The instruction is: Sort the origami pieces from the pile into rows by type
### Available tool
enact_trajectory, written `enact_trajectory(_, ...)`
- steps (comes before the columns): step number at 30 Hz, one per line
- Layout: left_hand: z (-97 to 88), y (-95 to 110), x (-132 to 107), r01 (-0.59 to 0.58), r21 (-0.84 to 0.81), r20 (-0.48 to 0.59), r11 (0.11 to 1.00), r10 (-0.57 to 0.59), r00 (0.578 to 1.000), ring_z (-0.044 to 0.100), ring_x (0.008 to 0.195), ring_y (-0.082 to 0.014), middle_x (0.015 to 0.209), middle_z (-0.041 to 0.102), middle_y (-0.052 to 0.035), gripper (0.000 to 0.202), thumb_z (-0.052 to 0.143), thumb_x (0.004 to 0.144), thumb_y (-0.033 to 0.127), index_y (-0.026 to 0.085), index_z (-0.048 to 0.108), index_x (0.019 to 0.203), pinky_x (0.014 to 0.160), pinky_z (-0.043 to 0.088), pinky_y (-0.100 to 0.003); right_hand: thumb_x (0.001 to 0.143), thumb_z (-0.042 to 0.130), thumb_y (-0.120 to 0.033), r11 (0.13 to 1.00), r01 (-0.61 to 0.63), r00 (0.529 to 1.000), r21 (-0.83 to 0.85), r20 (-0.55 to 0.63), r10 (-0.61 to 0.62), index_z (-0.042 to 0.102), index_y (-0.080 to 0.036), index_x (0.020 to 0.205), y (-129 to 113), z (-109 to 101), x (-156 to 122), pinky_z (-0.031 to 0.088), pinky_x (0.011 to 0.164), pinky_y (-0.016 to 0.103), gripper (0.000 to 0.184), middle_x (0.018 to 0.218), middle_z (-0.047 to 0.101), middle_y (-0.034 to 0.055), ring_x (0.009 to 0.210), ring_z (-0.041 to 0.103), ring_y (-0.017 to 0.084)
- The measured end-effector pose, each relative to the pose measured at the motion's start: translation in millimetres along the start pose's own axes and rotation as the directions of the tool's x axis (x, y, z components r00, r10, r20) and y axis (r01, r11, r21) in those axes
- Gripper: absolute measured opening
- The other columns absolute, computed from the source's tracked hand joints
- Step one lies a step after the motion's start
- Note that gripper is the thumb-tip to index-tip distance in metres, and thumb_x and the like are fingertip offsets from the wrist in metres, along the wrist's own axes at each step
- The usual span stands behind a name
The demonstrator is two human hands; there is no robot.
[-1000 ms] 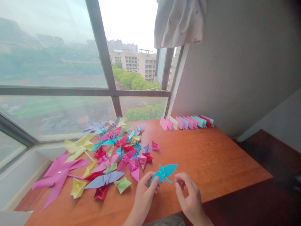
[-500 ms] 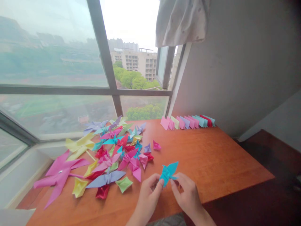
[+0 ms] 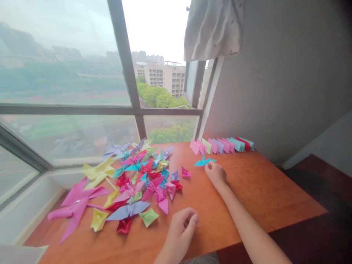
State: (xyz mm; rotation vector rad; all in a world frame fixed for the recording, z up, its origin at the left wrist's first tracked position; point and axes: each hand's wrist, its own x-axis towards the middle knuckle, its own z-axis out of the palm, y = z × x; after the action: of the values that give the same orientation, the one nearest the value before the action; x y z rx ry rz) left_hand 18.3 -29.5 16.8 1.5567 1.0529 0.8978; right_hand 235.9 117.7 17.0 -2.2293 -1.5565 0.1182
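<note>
A bright blue paper crane (image 3: 202,161) with spread wings is at the far middle of the wooden table (image 3: 236,198), in front of a row of folded papers. My right hand (image 3: 216,174) reaches out to it, thumb and finger pinching its near end. Over the near edge of the table hovers my left hand (image 3: 182,226), fingers curled and thumb tip against the forefinger, with nothing showing in it. Closest to it is a light green folded paper piece (image 3: 149,217), lying to its left.
On the left lie paper cranes and small folded pieces, a pink pinwheel (image 3: 77,205) and a yellow pinwheel (image 3: 99,173). A row of folded coloured papers (image 3: 220,145) stands at the back by the wall. Windows (image 3: 66,135) border the table's far left side.
The blue crane has moved from between both hands to the far middle of the table, carried forward by my right hand. My left hand has let go of it and sits slightly lower.
</note>
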Motion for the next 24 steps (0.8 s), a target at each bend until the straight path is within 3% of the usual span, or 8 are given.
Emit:
enact_trajectory(6,0.9,0,0,-0.01,0.038,0.007,0.999,0.009,1.0,0.054,0.066,-0.0163,0.07,0.062,-0.0039,0.033,0.048,0.095,0.038,0.016,0.063,0.076,0.061,0.038,-0.023,0.091,0.047,-0.037,0.999,-0.041,0.999,0.011,0.002,0.041,0.071,-0.023,0.087,-3,16,16,0.033,0.059,0.025,0.028,0.083,0.072,0.0079,0.073,0.063,0.02)
enact_trajectory(14,0.9,0,1,-0.004,0.085,0.02,0.996,0.002,1.0,0.053,0.066,-0.0158,0.07,0.061,-0.0032,0.032,0.046,0.096,0.037,0.016,0.063,0.078,0.06,0.037,-0.023,0.089,0.052,-0.035,0.998,-0.016,1.0,0.068,-0.026,0.018,0.07,-0.023,0.084,4,23,18,0.032,0.058,0.025,0.023,0.084,0.073,0.0049,0.072,0.062,0.018)
enact_trajectory(24,1.1,3,0,-0.022,0.079,0.018,0.997,0.02,1.0,0.054,0.065,-0.0151,0.069,0.062,-0.0028,0.029,0.047,0.095,0.032,0.016,0.063,0.077,0.059,0.036,-0.023,0.087,0.051,-0.039,0.977,0.051,0.994,0.208,-0.105,-0.03,0.067,-0.021,0.074,10,20,6,0.035,0.059,0.026,0.027,0.076,0.071,0.006,0.07,0.062,0.019)
